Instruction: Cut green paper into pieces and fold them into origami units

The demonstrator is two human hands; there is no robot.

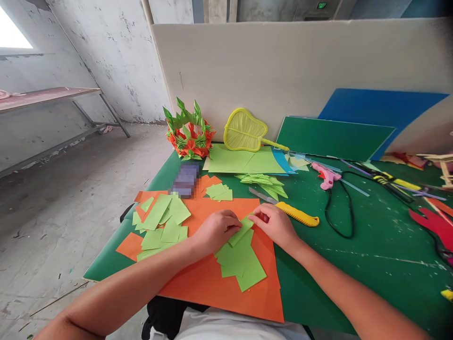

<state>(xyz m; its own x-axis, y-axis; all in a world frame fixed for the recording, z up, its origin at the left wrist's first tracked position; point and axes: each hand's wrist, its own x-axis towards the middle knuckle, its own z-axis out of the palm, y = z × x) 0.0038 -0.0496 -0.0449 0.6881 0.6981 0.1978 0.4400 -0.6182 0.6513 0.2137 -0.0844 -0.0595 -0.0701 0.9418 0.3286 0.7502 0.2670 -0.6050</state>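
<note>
Between my two hands is a small folded piece of light green paper (242, 232). My left hand (218, 229) pinches its left end, and my right hand (272, 222) pinches its upper right end. Just beneath it, loose green paper squares (244, 264) overlap on a large orange sheet (198, 278). To the left of my left hand lies a scattered pile of green paper pieces (164, 224), with some orange pieces (130, 246) around it. A yellow utility knife (297, 214), its blade out, rests beyond my right hand.
At the back stand an orange-and-green folded-paper ring (191, 134) and a yellow fan (245, 130). Folded green pieces (265, 183) lie before stacked green sheets (237, 159). A pink glue gun (325, 176) with a black cord is on the right. A tall board (283, 66) closes the far side.
</note>
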